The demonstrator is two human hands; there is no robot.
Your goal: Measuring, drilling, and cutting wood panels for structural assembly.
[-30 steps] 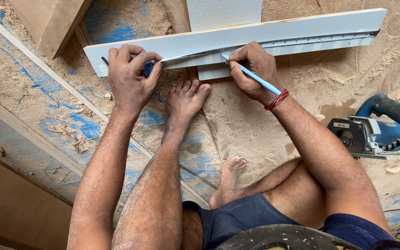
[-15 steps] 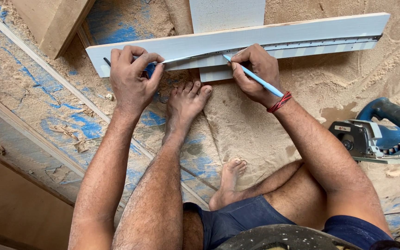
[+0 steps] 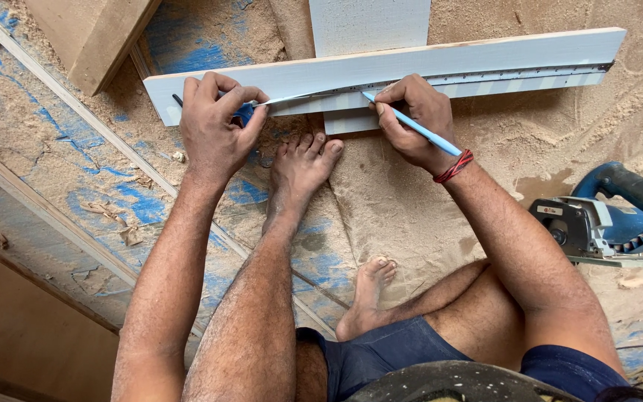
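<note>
Board: white plank [image 3: 440, 63] lying across the sawdust-covered floor [image 3: 426, 216].
Left hand [image 3: 213, 126]: fingers clenched on a blue tape measure [image 3: 243, 113] at the board's left end.
Right hand [image 3: 411, 123]: fingers grasping a blue pencil [image 3: 411, 124], tip on the board.
Saw: blue circular saw [image 3: 608, 216], well right of the board.

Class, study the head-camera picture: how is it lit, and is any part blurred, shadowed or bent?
Head view: soft, even daylight, no glare; the left hand, right hand and pale plank are sharp; short soft shadows under the hands; the plank bows slightly from lens distortion; the dark bottom edge is blurred.
</note>
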